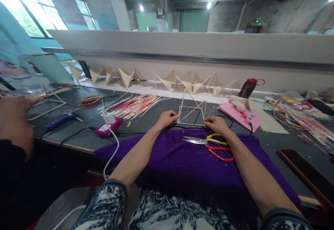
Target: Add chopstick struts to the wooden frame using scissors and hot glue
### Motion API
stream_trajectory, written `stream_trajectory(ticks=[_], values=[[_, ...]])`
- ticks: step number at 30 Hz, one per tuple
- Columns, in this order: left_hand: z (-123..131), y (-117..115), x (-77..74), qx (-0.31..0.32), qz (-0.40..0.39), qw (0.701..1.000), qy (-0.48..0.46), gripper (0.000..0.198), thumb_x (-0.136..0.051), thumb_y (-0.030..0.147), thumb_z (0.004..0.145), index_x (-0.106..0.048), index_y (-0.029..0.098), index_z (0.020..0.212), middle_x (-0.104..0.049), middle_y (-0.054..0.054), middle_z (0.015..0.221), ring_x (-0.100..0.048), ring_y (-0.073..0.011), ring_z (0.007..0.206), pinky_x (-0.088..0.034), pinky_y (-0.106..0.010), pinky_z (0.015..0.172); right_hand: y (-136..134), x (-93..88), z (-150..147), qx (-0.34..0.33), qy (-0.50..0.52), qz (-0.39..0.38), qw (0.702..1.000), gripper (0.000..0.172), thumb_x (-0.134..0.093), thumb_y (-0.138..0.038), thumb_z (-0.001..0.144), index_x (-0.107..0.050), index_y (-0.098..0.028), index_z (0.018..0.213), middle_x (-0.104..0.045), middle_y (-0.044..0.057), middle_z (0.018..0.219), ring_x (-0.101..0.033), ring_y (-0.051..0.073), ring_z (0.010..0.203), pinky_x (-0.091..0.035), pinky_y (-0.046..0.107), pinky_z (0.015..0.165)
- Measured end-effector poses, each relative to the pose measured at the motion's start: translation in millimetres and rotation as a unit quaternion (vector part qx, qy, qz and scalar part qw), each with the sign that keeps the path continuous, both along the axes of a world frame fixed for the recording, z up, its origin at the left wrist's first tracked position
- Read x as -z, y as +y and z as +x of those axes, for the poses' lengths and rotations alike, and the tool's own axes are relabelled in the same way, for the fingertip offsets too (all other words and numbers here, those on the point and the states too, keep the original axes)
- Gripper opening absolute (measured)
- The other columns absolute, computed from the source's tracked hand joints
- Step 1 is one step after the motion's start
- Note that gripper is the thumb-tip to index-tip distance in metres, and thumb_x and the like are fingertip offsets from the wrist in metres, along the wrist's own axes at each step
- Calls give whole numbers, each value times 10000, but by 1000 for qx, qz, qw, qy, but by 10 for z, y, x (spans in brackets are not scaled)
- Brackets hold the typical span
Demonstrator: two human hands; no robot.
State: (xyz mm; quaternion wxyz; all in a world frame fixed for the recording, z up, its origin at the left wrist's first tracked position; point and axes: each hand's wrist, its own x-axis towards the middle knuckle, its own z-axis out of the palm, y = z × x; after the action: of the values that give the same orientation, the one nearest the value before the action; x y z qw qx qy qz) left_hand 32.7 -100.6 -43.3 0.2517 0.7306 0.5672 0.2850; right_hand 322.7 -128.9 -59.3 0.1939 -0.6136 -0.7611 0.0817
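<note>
A small frame of thin wooden sticks (191, 123) stands on the dark table, with a square base and slanting sticks rising from it. My left hand (167, 118) pinches its near left corner, fingers closed. At the near right corner, my right hand (216, 123) has its fingers closed on the frame too. Just below, scissors (200, 140) with one yellow and one red handle lie partly spread on a purple cloth (169, 160). My right forearm passes beside their handles.
Finished stick models (127, 77) line the back ledge. Red-and-white wrapped sticks (138, 105), a pink power strip (108, 127) and a blue glue gun (61, 120) lie left. Right are a pink pad (235, 115), a bottle (247, 88) and a phone (308, 171). Another person's hand (15, 118) works far left.
</note>
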Motion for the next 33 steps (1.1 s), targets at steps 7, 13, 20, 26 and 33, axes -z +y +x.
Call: stream_trajectory(ticks=[7,13,20,26,33], values=[[55,-48,41,13,1,998,62,322,-705,356,598,-700,189,874,-684,-10,749,-603,-150,661,-414,-220,572,-2,53,10,-4,7,2,1000,263,-522,-384,788,-720,-235,874,-729,14,857,-650,169,786,-421,247,658],[80,-65,49,-5,2,996,94,200,-699,332,602,-715,210,760,-689,-14,740,-617,-172,715,-424,-232,602,7,104,15,-13,13,16,1000,259,-508,-382,783,-708,-236,860,-722,14,826,-644,173,745,-425,257,642],[95,-29,88,-9,14,997,80,339,-664,368,654,-708,212,951,-709,-39,856,-631,-191,777,-440,-248,653,30,116,29,-33,6,20,999,242,-501,-352,794,-707,-227,823,-716,24,868,-633,169,791,-423,253,701],[111,14,91,16,27,998,52,223,-590,296,719,-728,212,874,-717,-30,825,-633,-186,796,-440,-242,687,30,94,12,-30,0,29,999,216,-519,-319,792,-710,-222,821,-714,14,863,-629,147,783,-417,231,706],[105,59,93,21,55,998,30,241,-554,265,744,-726,198,900,-721,-35,869,-631,-184,819,-443,-253,763,0,45,-36,-18,14,74,997,227,-493,-295,816,-697,-200,845,-700,32,871,-616,149,804,-417,235,736]])
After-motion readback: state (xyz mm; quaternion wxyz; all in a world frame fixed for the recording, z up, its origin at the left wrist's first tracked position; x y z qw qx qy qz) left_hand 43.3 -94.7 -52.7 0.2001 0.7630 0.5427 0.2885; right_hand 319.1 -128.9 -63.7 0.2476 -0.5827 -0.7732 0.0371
